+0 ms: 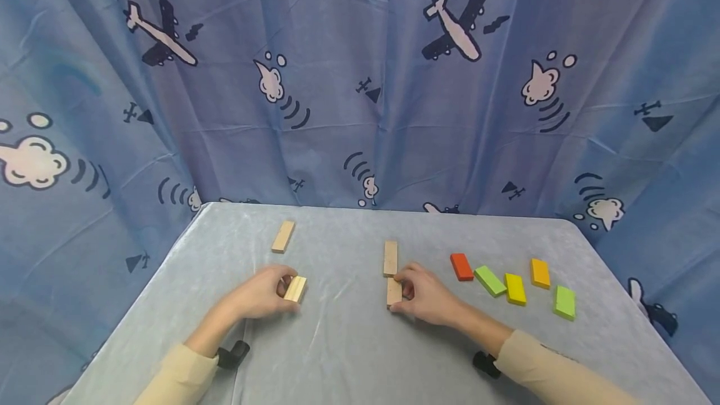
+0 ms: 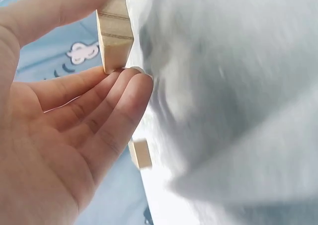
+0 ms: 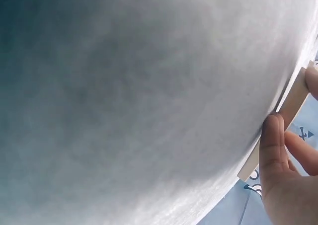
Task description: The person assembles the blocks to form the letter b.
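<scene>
My left hand pinches a plain wooden block between thumb and fingertips. In the left wrist view the end of this wooden block shows, with dark grain lines across it. My right hand grips another wooden block by its two ends, thumb at the near end and fingers at the far end. This block lies in line with a second wooden block just beyond it, their ends close together. In the right wrist view the fingers partly cover the wooden block.
A lone wooden block lies beyond my left hand. Right of my right hand lie a red block, a green block, a yellow block, an orange-yellow block and another green block. A blue curtain hangs behind the cloth-covered table.
</scene>
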A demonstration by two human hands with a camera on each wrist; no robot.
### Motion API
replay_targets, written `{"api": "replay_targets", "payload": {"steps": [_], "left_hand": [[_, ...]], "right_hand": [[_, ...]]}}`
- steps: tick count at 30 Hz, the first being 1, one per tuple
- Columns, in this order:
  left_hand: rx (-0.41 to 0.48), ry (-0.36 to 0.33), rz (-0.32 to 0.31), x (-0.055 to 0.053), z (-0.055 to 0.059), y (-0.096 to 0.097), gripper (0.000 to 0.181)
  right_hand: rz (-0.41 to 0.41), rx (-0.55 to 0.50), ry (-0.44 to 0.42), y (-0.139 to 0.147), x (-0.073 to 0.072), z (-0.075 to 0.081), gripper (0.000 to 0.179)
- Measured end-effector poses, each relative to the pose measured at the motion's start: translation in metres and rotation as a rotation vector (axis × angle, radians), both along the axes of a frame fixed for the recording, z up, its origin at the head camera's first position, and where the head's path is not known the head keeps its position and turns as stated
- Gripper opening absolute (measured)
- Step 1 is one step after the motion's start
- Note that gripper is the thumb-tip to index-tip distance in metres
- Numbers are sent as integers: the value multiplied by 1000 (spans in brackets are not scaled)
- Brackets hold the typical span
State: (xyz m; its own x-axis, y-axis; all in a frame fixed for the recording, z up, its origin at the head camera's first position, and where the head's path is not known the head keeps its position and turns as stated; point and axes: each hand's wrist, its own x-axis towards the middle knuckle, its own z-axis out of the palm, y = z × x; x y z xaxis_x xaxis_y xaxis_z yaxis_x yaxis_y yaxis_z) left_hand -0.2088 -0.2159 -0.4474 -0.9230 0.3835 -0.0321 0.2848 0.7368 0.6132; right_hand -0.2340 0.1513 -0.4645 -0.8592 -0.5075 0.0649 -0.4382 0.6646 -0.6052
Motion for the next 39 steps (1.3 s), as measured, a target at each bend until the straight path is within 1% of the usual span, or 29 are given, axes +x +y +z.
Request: {"api": "replay_targets", "payload": {"steps": [4,10,16,21,27,30,34,39], "left_hand": [[6,-5,-39,2,2,10,59],[-24,2,-70,4,4,23,59],[-34,18,-101,3,6,33,59],[-20,30,-131,4,5,42,58],[5,44,-174,6,4,59,57],[0,56,-197,7,4,69,56],[-34,74,-202,8,3,83,57],[-88,71,-183,10,2,101,59]], "right_hand": [[2,14,7,-1,0,0,54],[16,9,10,-1,0,1,52],[-22,0,-11,-6,-1,3,52],[-46,8,-14,-8,-2,3,52],[-60,-20,-30,-7,-1,3,51],[-69,-22,-28,-7,-2,2,50],[-72,-12,-19,-7,-5,0,51],[-55,-32,-19,-6,-8,-1,48]]}}
